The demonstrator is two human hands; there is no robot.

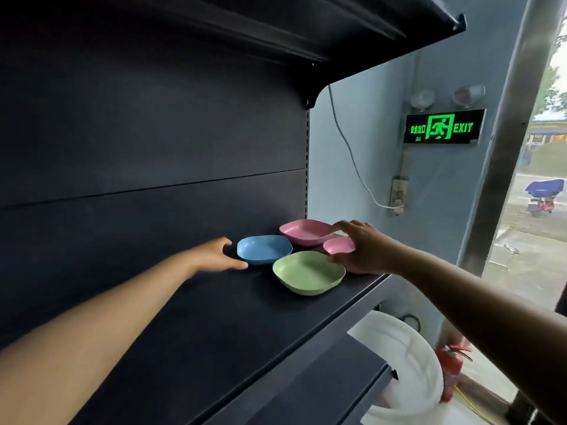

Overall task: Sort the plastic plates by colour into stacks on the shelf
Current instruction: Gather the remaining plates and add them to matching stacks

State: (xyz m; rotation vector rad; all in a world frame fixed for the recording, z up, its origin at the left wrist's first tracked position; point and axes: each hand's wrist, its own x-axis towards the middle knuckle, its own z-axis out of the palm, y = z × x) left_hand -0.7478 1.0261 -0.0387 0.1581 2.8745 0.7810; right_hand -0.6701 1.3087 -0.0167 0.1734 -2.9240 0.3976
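Note:
Several plastic plates lie at the right end of the dark shelf (pixel 199 317). A blue plate (pixel 264 249) sits left, a green plate (pixel 308 272) in front, a large pink plate (pixel 307 231) at the back. A second pink plate (pixel 338 245), partly hidden, is held by my right hand (pixel 363 248), whose thumb and fingers curl round its rim. My left hand (pixel 219 255) is at the blue plate's left edge, thumb beside its near rim and fingers curved behind it; whether it grips the plate I cannot tell.
The shelf's dark back panel rises behind the plates and another shelf (pixel 337 26) hangs overhead. Past the shelf's right end are a grey wall with a lit exit sign (pixel 444 127), a white bucket (pixel 399 363) below and a red fire extinguisher (pixel 451 366).

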